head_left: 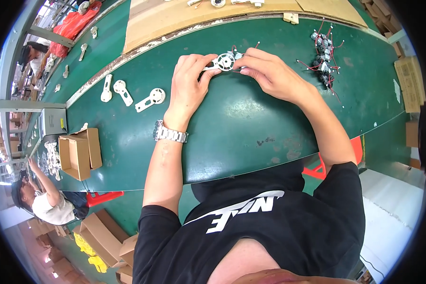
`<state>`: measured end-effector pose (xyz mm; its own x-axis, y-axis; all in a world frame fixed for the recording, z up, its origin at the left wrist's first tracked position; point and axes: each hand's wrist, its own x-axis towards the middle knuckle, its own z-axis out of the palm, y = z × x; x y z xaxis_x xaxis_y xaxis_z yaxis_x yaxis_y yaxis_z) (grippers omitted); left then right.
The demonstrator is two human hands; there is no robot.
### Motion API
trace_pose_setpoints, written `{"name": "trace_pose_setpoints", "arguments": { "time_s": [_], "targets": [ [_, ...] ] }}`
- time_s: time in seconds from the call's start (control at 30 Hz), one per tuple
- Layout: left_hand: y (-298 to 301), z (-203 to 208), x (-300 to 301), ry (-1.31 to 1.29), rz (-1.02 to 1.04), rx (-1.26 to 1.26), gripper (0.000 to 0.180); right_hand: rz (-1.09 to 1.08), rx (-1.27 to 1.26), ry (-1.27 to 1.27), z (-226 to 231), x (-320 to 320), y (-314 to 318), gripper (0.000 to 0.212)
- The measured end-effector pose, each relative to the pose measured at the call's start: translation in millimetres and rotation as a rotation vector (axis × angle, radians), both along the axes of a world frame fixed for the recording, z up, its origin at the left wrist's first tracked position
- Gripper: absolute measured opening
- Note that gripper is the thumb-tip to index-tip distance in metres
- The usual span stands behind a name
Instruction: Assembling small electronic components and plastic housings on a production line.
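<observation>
My left hand (187, 83) pinches a white plastic housing (226, 62) by its narrow arm, between thumb and fingers. The round, spoked end of the housing faces up. My right hand (272, 73) is closed at the right side of that round end, its fingertips on a small silvery motor (238, 55) with thin wires; the fingers partly cover it. To the left on the green table lie three similar white housings (151, 100). Off to the right is a heap of small motors (323, 54) with red and black wires.
An open cardboard box (79, 154) stands on the table at left. A cardboard sheet (170, 21) with white parts lies beyond the table's far ledge. A small cream block (291, 18) rests by that ledge. Co-workers (54, 203) sit along the left side.
</observation>
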<state>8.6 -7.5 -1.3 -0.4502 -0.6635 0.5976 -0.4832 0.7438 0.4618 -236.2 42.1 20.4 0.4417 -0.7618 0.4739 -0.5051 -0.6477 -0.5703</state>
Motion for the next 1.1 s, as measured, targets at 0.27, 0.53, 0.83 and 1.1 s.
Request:
{"name": "trace_pose_setpoints", "arguments": {
  "time_s": [0.27,0.53,0.83,1.1],
  "targets": [
    [2,0,2,-0.046,-0.021,0.037,0.031,-0.033,0.044,0.000,0,-1,3,0.018],
    [3,2,1,-0.043,-0.026,0.051,0.029,-0.092,0.083,0.050,4,-8,3,0.019],
    [3,1,0,-0.055,-0.060,0.007,0.029,-0.057,0.016,-0.005,-2,-3,1,0.020],
    [10,3,-6,-0.106,-0.027,-0.094,0.031,-0.237,-0.059,-0.077,-13,12,5,0.030]
  ]
}}
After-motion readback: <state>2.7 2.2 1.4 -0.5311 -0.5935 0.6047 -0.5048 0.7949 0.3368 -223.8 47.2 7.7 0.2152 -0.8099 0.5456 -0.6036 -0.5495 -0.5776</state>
